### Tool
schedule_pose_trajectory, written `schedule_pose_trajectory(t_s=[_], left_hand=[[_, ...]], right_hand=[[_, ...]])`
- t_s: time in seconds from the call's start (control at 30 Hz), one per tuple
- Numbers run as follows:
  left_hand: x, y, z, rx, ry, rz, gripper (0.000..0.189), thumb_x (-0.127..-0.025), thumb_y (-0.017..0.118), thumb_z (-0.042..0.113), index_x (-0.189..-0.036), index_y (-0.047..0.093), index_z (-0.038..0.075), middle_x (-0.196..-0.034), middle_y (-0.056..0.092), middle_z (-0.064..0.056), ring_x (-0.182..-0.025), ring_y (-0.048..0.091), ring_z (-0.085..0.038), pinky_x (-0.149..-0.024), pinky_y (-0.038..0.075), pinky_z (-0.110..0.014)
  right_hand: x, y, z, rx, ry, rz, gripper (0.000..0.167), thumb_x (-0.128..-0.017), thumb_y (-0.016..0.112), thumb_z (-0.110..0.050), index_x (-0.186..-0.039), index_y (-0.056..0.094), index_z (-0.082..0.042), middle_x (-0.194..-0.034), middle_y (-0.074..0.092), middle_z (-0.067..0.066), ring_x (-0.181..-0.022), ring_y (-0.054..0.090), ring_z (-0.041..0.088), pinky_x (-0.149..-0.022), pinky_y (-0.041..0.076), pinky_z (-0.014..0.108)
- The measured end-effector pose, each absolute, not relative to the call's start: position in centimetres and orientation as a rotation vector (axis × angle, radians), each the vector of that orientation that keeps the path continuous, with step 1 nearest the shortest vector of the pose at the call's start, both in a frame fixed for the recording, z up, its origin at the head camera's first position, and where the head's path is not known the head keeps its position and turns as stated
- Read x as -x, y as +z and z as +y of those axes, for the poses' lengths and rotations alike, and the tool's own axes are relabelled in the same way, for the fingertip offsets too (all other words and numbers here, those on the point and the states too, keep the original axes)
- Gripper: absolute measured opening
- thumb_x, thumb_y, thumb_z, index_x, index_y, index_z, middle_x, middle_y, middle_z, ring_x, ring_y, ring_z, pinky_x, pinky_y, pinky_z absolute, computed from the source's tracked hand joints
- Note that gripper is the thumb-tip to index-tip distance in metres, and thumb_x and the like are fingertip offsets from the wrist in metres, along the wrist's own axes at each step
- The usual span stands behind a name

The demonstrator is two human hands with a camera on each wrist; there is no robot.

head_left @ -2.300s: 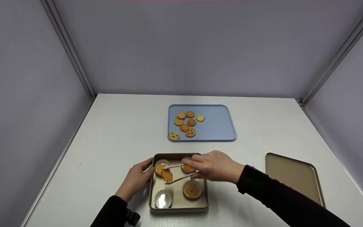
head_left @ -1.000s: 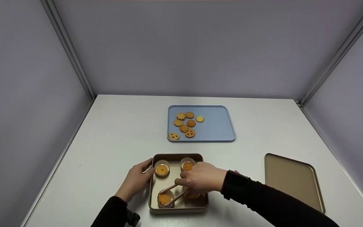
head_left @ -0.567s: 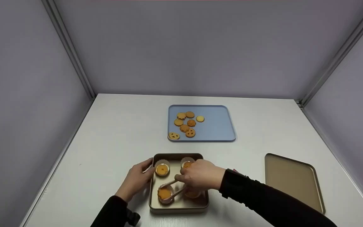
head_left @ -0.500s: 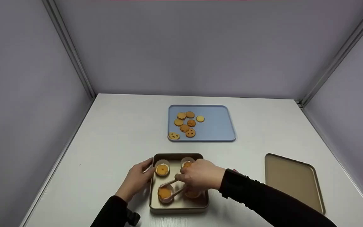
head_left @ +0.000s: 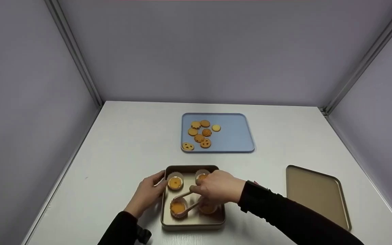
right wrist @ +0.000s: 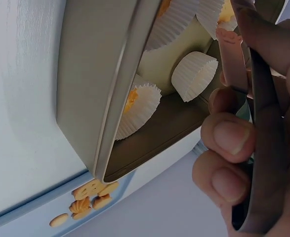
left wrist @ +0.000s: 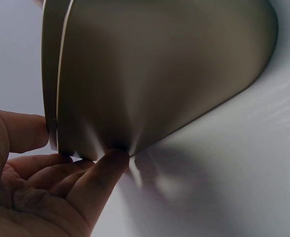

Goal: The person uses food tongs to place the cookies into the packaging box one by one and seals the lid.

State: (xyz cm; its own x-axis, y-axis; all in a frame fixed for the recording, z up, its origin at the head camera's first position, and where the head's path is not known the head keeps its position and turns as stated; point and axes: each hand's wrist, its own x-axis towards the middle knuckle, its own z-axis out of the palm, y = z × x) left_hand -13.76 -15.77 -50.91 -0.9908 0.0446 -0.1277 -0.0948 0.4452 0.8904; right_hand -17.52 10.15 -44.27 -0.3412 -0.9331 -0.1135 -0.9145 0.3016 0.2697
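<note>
The right hand (head_left: 219, 188) grips tongs (head_left: 192, 206) whose tips straddle, contact unclear, a probably light, crumbly biscuit (head_left: 177, 207) in a paper cup (head_left: 183, 201) just past the fingers, best held by opposite edges, the left hand (head_left: 147, 192) holding the tin (head_left: 192, 227)

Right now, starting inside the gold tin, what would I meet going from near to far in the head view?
Near-left orange treat → far-left orange treat → the tin's far rim → blue tray → grey back wall.
</note>
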Motion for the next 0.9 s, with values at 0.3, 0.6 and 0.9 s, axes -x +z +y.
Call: schedule_pose_trajectory(t_s=[0.3,0.6,0.9], left_hand=[[13.7,-50.9,-15.8,0.034,1.59,2.553,0.051,-0.105,0.058,0.02,-0.153,0.048,0.004,-0.153,0.05,-0.017,-0.146,0.038,-0.036,-0.116,0.037,-0.052],[13.8,-51.0,-15.8,0.045,1.588,2.552,0.052,-0.104,0.059,0.02,-0.153,0.047,0.004,-0.153,0.05,-0.016,-0.145,0.041,-0.035,-0.113,0.043,-0.05],[13.8,-50.9,-15.7,0.044,1.592,2.558,0.052,-0.104,0.059,0.021,-0.152,0.049,0.005,-0.152,0.051,-0.017,-0.145,0.04,-0.036,-0.115,0.039,-0.051]], right_hand=[[17.6,-44.2,10.6,-1.786,-0.385,-2.474,0.035,-0.09,0.076,-0.05,-0.111,0.066,-0.025,-0.083,0.063,-0.008,-0.049,0.039,0.006,-0.04,0.032,0.025],[17.5,-43.8,10.8,-1.796,-0.35,-2.48,0.033,-0.09,0.077,-0.046,-0.111,0.066,-0.023,-0.084,0.062,-0.008,-0.05,0.038,0.005,-0.042,0.034,0.024],[17.7,-43.1,11.4,-1.809,-0.287,-2.475,0.042,-0.089,0.077,-0.05,-0.117,0.066,-0.021,-0.089,0.063,-0.006,-0.051,0.043,0.005,-0.042,0.036,0.023]])
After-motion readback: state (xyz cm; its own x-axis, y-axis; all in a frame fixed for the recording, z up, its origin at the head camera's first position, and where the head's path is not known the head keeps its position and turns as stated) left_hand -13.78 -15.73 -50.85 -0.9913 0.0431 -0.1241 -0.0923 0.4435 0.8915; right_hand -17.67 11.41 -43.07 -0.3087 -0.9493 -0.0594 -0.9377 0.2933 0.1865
